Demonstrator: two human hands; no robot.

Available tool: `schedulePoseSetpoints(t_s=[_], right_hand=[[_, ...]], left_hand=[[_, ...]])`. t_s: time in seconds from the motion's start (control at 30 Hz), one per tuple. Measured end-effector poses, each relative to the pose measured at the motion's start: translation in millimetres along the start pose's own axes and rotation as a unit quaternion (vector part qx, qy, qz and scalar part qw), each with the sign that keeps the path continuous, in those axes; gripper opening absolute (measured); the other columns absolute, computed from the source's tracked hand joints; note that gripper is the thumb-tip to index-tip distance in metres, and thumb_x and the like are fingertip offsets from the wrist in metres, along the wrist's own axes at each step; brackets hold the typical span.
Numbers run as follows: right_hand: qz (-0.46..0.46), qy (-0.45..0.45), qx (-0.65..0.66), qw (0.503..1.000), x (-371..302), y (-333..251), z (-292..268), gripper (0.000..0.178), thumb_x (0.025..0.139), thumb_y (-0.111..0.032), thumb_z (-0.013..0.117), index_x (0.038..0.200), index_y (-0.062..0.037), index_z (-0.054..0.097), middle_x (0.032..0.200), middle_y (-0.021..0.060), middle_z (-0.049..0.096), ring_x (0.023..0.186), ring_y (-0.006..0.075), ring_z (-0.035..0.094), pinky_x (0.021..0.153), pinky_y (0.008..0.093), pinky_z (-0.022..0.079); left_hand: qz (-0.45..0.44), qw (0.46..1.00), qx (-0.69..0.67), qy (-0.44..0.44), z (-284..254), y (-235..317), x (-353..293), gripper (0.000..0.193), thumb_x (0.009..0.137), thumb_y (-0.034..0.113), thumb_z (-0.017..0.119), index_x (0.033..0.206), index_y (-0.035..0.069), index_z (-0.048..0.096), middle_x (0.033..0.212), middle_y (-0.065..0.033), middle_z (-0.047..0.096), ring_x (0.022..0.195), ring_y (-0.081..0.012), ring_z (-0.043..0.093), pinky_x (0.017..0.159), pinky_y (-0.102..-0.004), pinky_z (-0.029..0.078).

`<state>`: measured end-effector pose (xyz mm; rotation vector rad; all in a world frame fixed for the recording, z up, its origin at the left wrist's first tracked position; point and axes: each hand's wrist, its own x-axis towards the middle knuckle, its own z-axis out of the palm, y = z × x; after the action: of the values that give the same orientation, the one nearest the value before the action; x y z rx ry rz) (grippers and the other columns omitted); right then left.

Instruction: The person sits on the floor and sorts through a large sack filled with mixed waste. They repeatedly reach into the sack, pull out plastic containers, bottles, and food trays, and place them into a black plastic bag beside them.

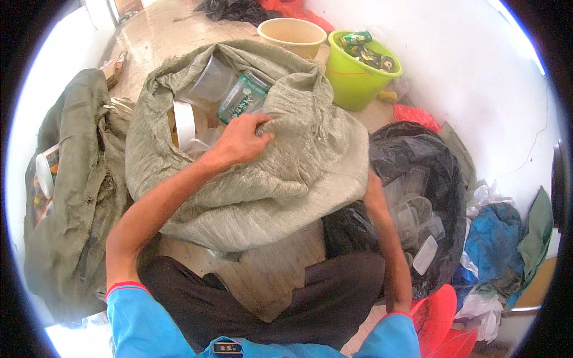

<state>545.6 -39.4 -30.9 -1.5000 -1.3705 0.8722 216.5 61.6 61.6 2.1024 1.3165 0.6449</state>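
Observation:
A large grey-green woven sack (304, 164) bulges in front of me, its mouth facing up. My left hand (242, 138) is closed on the near rim of its mouth, thumb and fingers gripping the fabric. Inside the mouth, just beyond that hand, lie a green can (245, 95), a clear plastic container (210, 82) and a white-rimmed tub (184, 124). My right hand (373, 182) reaches to the right side of the sack; its fingers are hidden behind the sack, so their grip does not show.
At right, a black plastic bag (444, 155) holds clear plastic containers. Behind stand a lime-green bucket (352, 86) of cans and a beige tub (292, 31). Another sack (83, 209) lies at left. Blue cloth (492, 247) and red plastic (434, 322) sit at lower right.

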Motion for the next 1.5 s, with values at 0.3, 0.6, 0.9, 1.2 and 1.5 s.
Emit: schedulePoseSetpoints(t_s=[0.3, 0.6, 0.9, 1.2, 1.5], right_hand=[[-0.182, -0.189, -0.011, 0.965, 64, -76, 112, 0.043, 0.098, -0.026, 0.058, 0.131, 0.0017, 0.054, 0.127, 0.0137, 0.063, 0.106, 0.0202, 0.062, 0.087, 0.0366, 0.053], [-0.193, -0.187, -0.211, 0.940, 96, -53, 171, 0.041, 0.097, -0.024, 0.058, 0.129, 0.0022, 0.055, 0.121, 0.0145, 0.065, 0.099, 0.0202, 0.064, 0.080, 0.0366, 0.054], [-0.163, -0.182, -0.261, 0.934, 146, -63, 223, 0.040, 0.097, -0.022, 0.057, 0.127, 0.0026, 0.055, 0.116, 0.0152, 0.067, 0.091, 0.0202, 0.065, 0.073, 0.0367, 0.056], [-0.074, -0.232, -0.175, 0.954, 156, -10, 108, 0.038, 0.096, -0.020, 0.057, 0.126, 0.0031, 0.056, 0.111, 0.0159, 0.069, 0.083, 0.0202, 0.067, 0.066, 0.0368, 0.057], [0.158, -0.208, -0.127, 0.957, 188, 4, 21, 0.033, 0.092, -0.015, 0.055, 0.119, 0.0046, 0.061, 0.093, 0.0159, 0.072, 0.062, 0.0220, 0.068, 0.051, 0.0357, 0.056]], left_hand=[[0.168, 0.954, -0.244, 0.056, -16, 94, -29, 0.031, 0.095, 0.003, 0.054, 0.124, 0.005, 0.066, 0.097, -0.0006, 0.069, 0.086, -0.0062, 0.059, 0.076, -0.0250, 0.050], [0.084, 0.954, -0.149, -0.247, 61, 19, -113, 0.031, 0.092, 0.007, 0.058, 0.122, 0.000, 0.063, 0.116, -0.0217, 0.067, 0.108, -0.0335, 0.065, 0.093, -0.0396, 0.050], [0.077, 0.962, -0.078, -0.249, 76, -54, -98, 0.035, 0.090, 0.009, 0.056, 0.123, 0.001, 0.064, 0.116, -0.0199, 0.069, 0.104, -0.0319, 0.067, 0.092, -0.0399, 0.051], [0.129, 0.962, -0.073, -0.229, 99, -60, -112, 0.033, 0.089, 0.009, 0.057, 0.121, -0.001, 0.062, 0.112, -0.0204, 0.067, 0.107, -0.0382, 0.063, 0.093, -0.0440, 0.049], [0.329, 0.939, 0.099, -0.009, 59, -5, -115, 0.031, 0.087, 0.013, 0.066, 0.116, 0.004, 0.062, 0.093, -0.0111, 0.063, 0.085, -0.0287, 0.063, 0.074, -0.0396, 0.052]])
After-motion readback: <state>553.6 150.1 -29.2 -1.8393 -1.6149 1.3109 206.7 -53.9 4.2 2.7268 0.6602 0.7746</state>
